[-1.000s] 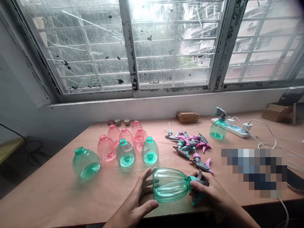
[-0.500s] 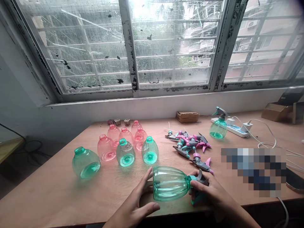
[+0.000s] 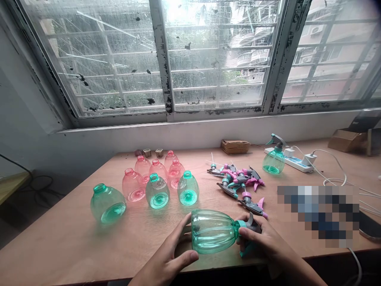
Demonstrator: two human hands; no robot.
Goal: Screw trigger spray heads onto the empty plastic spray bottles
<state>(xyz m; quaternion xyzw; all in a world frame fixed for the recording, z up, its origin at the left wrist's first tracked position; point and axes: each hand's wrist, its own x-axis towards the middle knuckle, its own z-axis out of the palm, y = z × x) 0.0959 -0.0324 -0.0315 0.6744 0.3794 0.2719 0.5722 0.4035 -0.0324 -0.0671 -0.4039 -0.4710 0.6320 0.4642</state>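
A translucent green spray bottle [image 3: 213, 231] lies on its side in the air over the table's front edge, base to the left. My right hand [image 3: 258, 235] is closed around its grey and teal spray head [image 3: 253, 224] at the neck. At the base, my left hand [image 3: 174, 248] curls about the bottle, fingers on the far side and thumb at the lower edge. Part of the left fingers is hidden behind the plastic. Just beyond stand green bottles without heads [image 3: 188, 190]. Loose pink, teal and grey spray heads [image 3: 238, 176] lie in a pile farther back.
Several pink bottles [image 3: 133, 186] stand behind the green ones. Another green bottle with a spray head [image 3: 274, 161] stands by a white power strip [image 3: 297, 162] with cables. A small brown box [image 3: 235, 147] sits near the wall. A blurred patch covers the right side.
My left thumb has come slightly up and in against the bottle's base. The bottle has dropped a touch; my right hand keeps its hold on the head.
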